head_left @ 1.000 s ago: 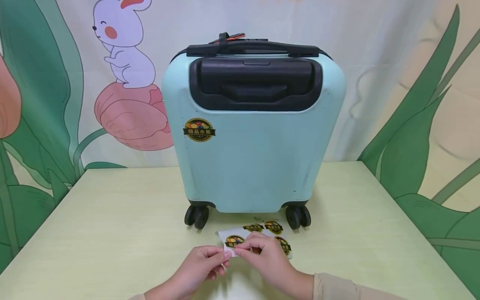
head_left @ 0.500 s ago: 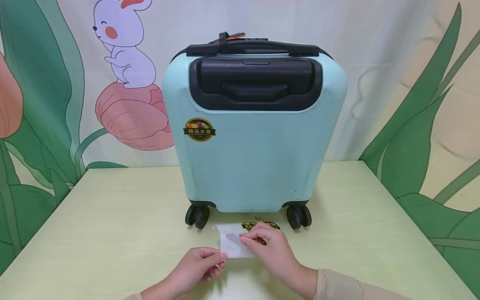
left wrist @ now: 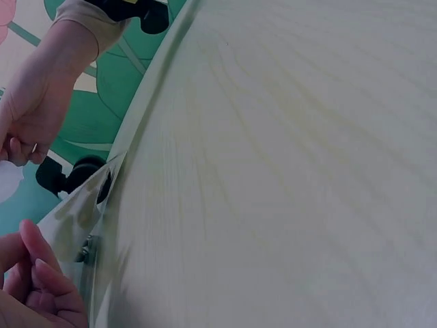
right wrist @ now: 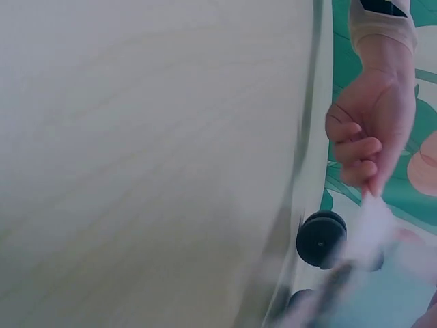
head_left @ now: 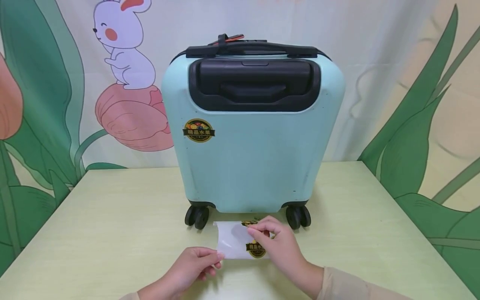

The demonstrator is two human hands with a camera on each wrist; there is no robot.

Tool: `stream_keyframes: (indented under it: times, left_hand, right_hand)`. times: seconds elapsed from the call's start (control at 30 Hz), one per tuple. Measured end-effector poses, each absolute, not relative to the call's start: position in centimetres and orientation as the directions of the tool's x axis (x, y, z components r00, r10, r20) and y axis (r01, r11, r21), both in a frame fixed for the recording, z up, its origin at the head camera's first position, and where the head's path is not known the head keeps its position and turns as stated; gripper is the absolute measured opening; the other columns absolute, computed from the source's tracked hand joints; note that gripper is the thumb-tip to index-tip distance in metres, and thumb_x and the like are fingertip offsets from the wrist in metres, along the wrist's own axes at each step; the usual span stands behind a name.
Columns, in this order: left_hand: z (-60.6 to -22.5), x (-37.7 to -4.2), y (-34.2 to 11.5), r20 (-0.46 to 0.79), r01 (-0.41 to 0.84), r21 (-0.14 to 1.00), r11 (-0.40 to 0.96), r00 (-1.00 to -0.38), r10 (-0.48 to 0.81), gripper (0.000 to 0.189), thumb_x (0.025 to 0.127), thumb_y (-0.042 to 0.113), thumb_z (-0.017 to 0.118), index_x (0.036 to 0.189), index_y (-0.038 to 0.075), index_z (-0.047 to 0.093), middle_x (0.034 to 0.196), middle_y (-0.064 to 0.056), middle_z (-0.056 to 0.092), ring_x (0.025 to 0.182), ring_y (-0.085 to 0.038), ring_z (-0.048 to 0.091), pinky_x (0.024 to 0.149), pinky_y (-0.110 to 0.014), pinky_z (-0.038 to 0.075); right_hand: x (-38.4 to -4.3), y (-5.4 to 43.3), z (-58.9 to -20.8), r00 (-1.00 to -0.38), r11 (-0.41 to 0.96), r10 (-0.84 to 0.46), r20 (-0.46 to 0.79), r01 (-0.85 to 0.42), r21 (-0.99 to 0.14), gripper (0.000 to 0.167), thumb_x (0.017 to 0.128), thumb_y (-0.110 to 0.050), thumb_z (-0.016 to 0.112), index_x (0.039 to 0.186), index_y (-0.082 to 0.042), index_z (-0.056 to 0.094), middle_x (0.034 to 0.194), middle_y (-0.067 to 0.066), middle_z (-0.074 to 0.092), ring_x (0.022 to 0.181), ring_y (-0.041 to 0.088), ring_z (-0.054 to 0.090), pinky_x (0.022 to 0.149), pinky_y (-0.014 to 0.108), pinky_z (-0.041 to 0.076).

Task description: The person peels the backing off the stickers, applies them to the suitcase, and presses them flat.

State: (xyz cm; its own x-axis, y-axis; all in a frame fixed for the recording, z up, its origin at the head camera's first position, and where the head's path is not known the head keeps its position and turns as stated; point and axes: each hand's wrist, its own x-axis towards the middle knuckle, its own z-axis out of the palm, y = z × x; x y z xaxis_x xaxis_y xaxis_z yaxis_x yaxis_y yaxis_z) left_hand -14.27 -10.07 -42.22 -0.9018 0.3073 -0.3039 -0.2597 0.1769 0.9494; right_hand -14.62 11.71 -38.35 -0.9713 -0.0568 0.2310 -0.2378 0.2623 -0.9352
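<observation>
In the head view my left hand pinches the near left corner of a white sticker sheet between thumb and finger. My right hand pinches a peeled sticker above the sheet, its pale back showing. Printed fruit stickers remain on the sheet, partly hidden by the right hand. The left wrist view shows the sticker's round pale shape at the right hand's fingertips. In the right wrist view the sheet is blurred below the left hand.
Behind the hands a mint-green suitcase stands upright on black caster wheels. A round black-and-gold fruit sticker is on its upper left front. The pale table extends to both sides, with a cartoon backdrop behind.
My right hand has moved right and slightly up, peeling the sticker off the sheet's left part and bringing it with it. My left hand has stayed on the corner, shifting slightly left.
</observation>
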Motion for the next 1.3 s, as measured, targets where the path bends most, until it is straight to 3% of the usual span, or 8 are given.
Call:
stream_keyframes:
  times: [0.5,0.67,0.87,0.9,1.0,1.1,1.2,1.3]
  left_hand:
    - [-41.9,-14.8,-11.7,-0.369,-0.268,0.922,0.278,-0.826,0.427,0.035,0.091,0.024,0.056,0.109,-0.006,0.062,0.082,-0.001,0.063,0.063,-0.007,0.058,0.052,-0.022,0.040]
    - [-41.4,-14.4,-11.7,-0.399,-0.290,0.911,0.293,-0.797,0.453,0.043,0.092,0.026,0.055,0.112,-0.011,0.051,0.086,-0.003,0.062,0.064,-0.010,0.059,0.052,-0.022,0.042]
    - [-39.9,-14.0,-11.3,-0.335,-0.240,0.931,0.277,-0.863,0.379,0.066,0.092,0.026,0.056,0.135,-0.016,0.030,0.084,-0.004,0.057,0.061,-0.013,0.053,0.052,-0.025,0.041]
    - [-39.6,-14.0,-11.1,-0.308,-0.221,0.939,0.262,-0.881,0.360,0.064,0.091,0.026,0.057,0.135,-0.014,0.034,0.081,-0.003,0.055,0.060,-0.012,0.050,0.052,-0.025,0.040]
    - [-38.7,-14.0,-10.5,-0.275,-0.217,0.956,0.200,-0.899,0.341,0.041,0.090,0.029,0.060,0.107,-0.007,0.063,0.069,0.001,0.050,0.057,-0.009,0.043,0.051,-0.022,0.036]
    - [-38.2,-13.8,-9.9,-0.283,-0.260,0.959,0.114,-0.892,0.352,0.035,0.088,0.032,0.062,0.087,-0.003,0.066,0.063,0.003,0.048,0.054,-0.007,0.040,0.051,-0.020,0.033]
    - [-38.0,-13.6,-9.3,-0.289,-0.298,0.954,0.032,-0.886,0.363,0.034,0.089,0.031,0.062,0.097,-0.002,0.068,0.066,0.004,0.050,0.053,-0.006,0.041,0.051,-0.018,0.035]
    - [-38.0,-13.5,-8.8,-0.289,-0.310,0.951,-0.004,-0.890,0.352,0.039,0.089,0.036,0.061,0.099,-0.001,0.068,0.067,0.005,0.050,0.053,-0.005,0.042,0.052,-0.018,0.037]
  right_hand:
    - [-15.0,12.1,-38.3,-0.979,0.225,-0.040,0.202,-0.206,-0.952,0.004,0.080,-0.008,0.072,0.083,-0.009,0.074,0.078,0.000,0.063,0.069,0.012,0.052,0.061,0.021,0.042]
    - [-15.0,12.2,-38.2,-0.980,0.233,-0.033,0.194,-0.196,-0.952,0.004,0.080,-0.009,0.073,0.083,-0.010,0.075,0.078,-0.001,0.064,0.071,0.013,0.053,0.063,0.022,0.044]
    - [-14.7,12.2,-38.3,-0.953,0.285,-0.078,0.294,-0.304,-0.909,0.005,0.080,-0.011,0.072,0.083,-0.014,0.075,0.079,-0.005,0.062,0.067,0.012,0.051,0.059,0.021,0.042]
    - [-14.7,12.2,-38.4,-0.934,0.309,-0.096,0.344,-0.356,-0.882,0.006,0.080,-0.011,0.073,0.083,-0.015,0.075,0.078,-0.006,0.062,0.065,0.011,0.050,0.058,0.022,0.042]
    - [-14.6,12.1,-38.5,-0.822,0.395,-0.166,0.544,-0.561,-0.727,0.010,0.076,-0.009,0.076,0.083,-0.016,0.075,0.077,-0.011,0.062,0.066,0.009,0.049,0.061,0.023,0.040]
    - [-14.9,12.1,-38.5,-0.635,0.450,-0.250,0.731,-0.744,-0.493,0.004,0.079,-0.015,0.075,0.083,-0.013,0.075,0.076,-0.012,0.062,0.068,0.007,0.050,0.067,0.025,0.036]
    - [-15.2,12.1,-38.5,-0.457,0.471,-0.332,0.825,-0.838,-0.275,0.010,0.083,-0.021,0.071,0.082,-0.012,0.075,0.075,-0.011,0.061,0.067,0.006,0.051,0.070,0.024,0.032]
    - [-15.4,12.1,-38.4,-0.341,0.482,-0.386,0.857,-0.867,-0.128,0.011,0.085,-0.022,0.068,0.081,-0.013,0.075,0.074,-0.010,0.061,0.064,0.007,0.051,0.068,0.024,0.032]
